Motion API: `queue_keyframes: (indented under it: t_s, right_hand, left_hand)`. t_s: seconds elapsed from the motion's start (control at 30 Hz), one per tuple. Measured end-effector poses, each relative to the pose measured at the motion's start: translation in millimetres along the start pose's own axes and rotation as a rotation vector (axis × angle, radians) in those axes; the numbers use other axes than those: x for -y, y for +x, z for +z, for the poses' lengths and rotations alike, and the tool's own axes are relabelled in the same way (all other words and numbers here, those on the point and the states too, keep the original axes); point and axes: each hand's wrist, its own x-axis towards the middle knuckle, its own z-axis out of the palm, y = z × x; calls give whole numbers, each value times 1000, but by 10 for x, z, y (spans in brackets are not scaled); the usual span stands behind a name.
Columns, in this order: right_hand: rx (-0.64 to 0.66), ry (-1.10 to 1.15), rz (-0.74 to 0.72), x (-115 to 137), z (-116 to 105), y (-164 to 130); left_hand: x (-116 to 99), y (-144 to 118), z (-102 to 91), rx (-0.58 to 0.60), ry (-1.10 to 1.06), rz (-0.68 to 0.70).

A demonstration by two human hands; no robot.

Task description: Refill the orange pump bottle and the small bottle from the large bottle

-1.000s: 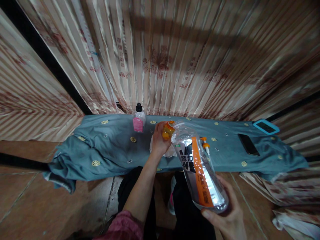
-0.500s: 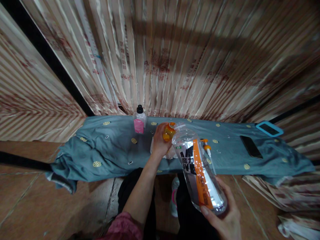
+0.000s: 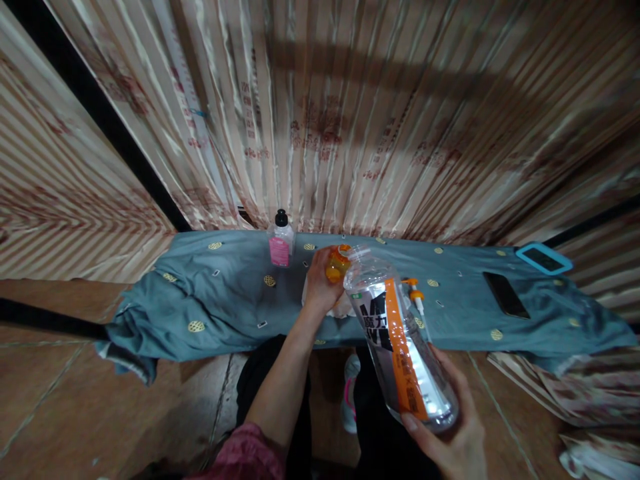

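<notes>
My right hand (image 3: 450, 413) grips the base of a large clear plastic bottle (image 3: 400, 340) with a silver and orange label. The bottle is tilted, its open neck pointing up and left. My left hand (image 3: 320, 280) is wrapped round a small orange container (image 3: 339, 263), whose opening is beside the bottle's mouth; I cannot tell whether they touch. Under my left hand lies something whitish (image 3: 343, 307), mostly hidden. An orange and white pump head (image 3: 416, 293) with a tube lies on the cloth just right of the bottle.
A clear bottle (image 3: 281, 243) with a pink label and black cap stands at the back of the cloth-covered bench (image 3: 225, 300). Toward the right end lie a dark phone (image 3: 506, 295) and a blue-framed device (image 3: 544, 258). Striped curtains (image 3: 325, 133) hang behind the bench.
Both hands, the tilted bottle and the orange container hold nearly the same positions. The view has shifted slightly, and the right hand with the bottle's base sits a touch further right.
</notes>
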Motion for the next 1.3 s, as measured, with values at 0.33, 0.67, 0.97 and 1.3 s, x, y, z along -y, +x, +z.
queue_keyframes:
  t_s: [0.33,0.67,0.97,1.3]
  right_hand:
    - [19,56,29,29,-39,-31]
    - [1,-38,12,84,-42,-59]
    - [6,-165,-70,-11,-165,45]
    - [81,-171,-147,-170,-231,108]
  left_hand:
    - [37,3,-14,8,1,5]
    - [48,20,0,14,0,17]
    - [87,28,37,33,-2,-1]
    - [-3,114,-88,163,74,-47]
